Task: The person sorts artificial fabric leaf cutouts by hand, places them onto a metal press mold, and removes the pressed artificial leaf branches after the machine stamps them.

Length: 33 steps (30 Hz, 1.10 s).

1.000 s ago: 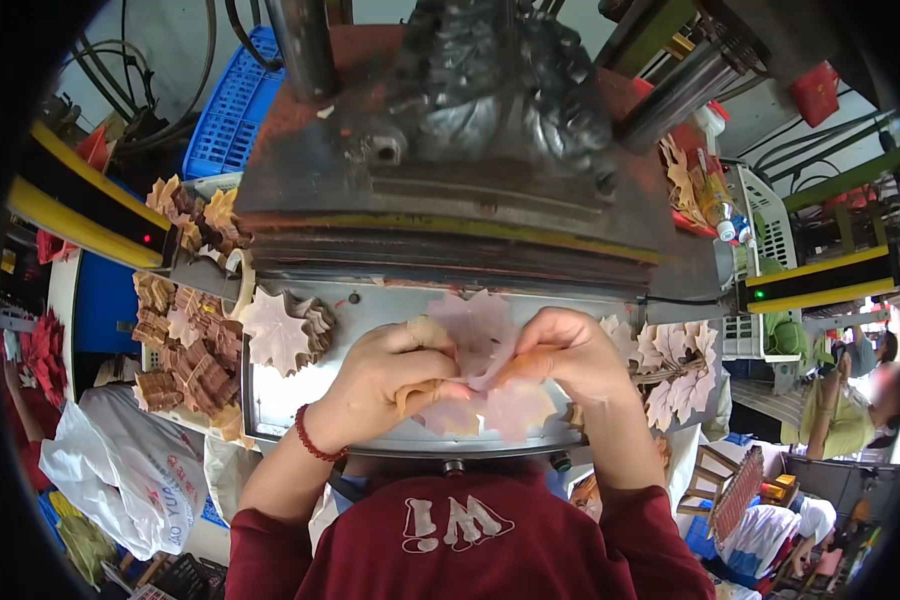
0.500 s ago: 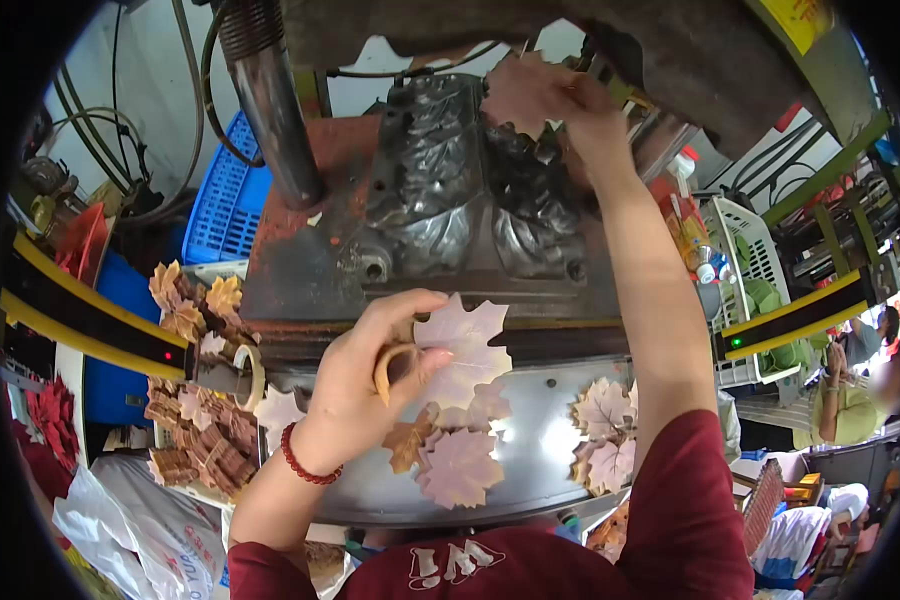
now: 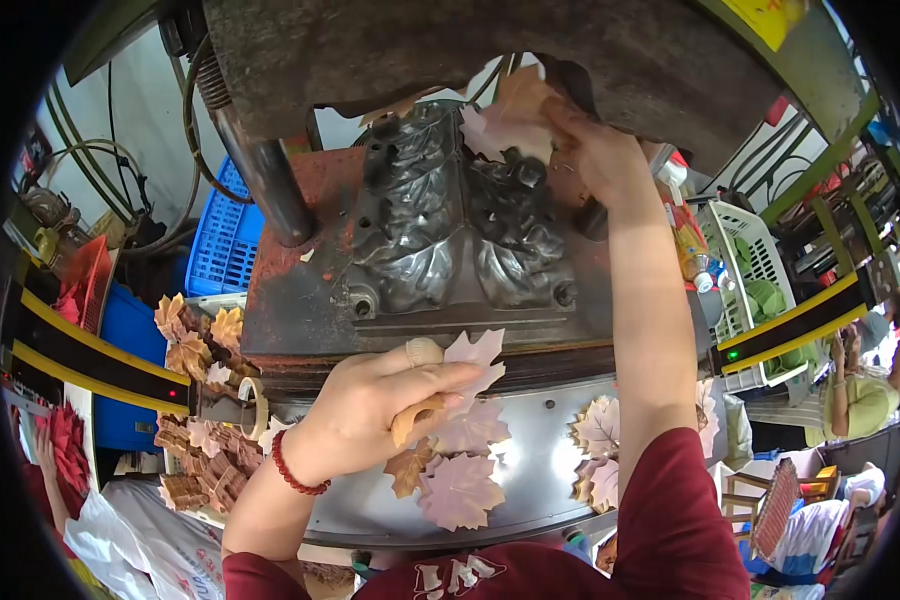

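My left hand (image 3: 365, 405) is closed on a pale pink maple leaf (image 3: 478, 352), with a curled orange-brown piece (image 3: 413, 418) also between its fingers. It hovers over the front edge of a dark metal leaf-shaped mould (image 3: 420, 235). My right hand (image 3: 610, 165) reaches to the back of the mould and pinches another maple leaf (image 3: 510, 118), pink and orange and somewhat blurred; its fingertips are partly in shadow. Below my left hand, more maple leaves (image 3: 460, 490) lie piled on a shiny metal table (image 3: 360, 500). A second leaf pile (image 3: 598, 425) sits to the right, partly behind my forearm.
A heavy upper press block (image 3: 400, 50) hangs over the mould, beside a steel post (image 3: 275, 190). Bundled leaves (image 3: 205, 445) and a tape roll (image 3: 252, 400) are at left, near a blue basket (image 3: 220, 235). A white basket (image 3: 760, 250) stands right. Yellow-black bars (image 3: 100, 345) flank the press. Another person (image 3: 860, 400) sits far right.
My left hand has lowered slightly and its leaf has turned more edge-on. My right hand still holds a leaf at the mould's back, now tilted differently. The view has shifted, showing more press block.
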Tool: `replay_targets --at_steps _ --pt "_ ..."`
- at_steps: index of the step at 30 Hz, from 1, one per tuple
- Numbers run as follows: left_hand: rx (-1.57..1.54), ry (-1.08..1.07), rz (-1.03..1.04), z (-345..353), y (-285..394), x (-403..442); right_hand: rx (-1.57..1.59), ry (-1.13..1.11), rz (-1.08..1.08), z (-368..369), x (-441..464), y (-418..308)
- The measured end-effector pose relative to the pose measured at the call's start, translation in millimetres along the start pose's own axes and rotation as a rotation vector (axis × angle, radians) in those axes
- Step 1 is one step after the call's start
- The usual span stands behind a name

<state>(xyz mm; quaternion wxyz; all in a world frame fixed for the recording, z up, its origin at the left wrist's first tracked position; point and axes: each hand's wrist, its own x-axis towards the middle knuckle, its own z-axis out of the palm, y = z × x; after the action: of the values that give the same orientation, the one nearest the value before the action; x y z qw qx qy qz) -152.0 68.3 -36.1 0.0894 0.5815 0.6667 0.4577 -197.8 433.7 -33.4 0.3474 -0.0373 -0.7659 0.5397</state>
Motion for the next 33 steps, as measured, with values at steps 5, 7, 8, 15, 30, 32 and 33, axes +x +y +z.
replay_targets --at_steps 5,7,8,15,30,32,33 --pt "0.252 -0.053 0.080 6 15 21 -0.459 -0.106 -0.028 37 -30 -25" --pt "0.343 -0.008 0.102 8 19 34 -0.654 -0.088 -0.072 43 -35 -11" --pt "0.376 0.022 0.103 8 21 43 -0.662 -0.013 -0.102 42 -36 -12" --pt "0.893 0.026 0.128 9 12 108 -0.380 0.143 -0.052 26 -70 -65" --pt "-1.464 0.592 -0.315 -60 -33 59 -0.106 -0.179 -0.014 83 -78 -117" --pt "-1.300 0.613 -0.278 -59 -37 59 -0.162 -0.260 -0.022 101 -62 -118" --pt "-1.145 0.592 -0.242 -57 -50 59 -0.197 -0.289 -0.014 111 -56 -123"
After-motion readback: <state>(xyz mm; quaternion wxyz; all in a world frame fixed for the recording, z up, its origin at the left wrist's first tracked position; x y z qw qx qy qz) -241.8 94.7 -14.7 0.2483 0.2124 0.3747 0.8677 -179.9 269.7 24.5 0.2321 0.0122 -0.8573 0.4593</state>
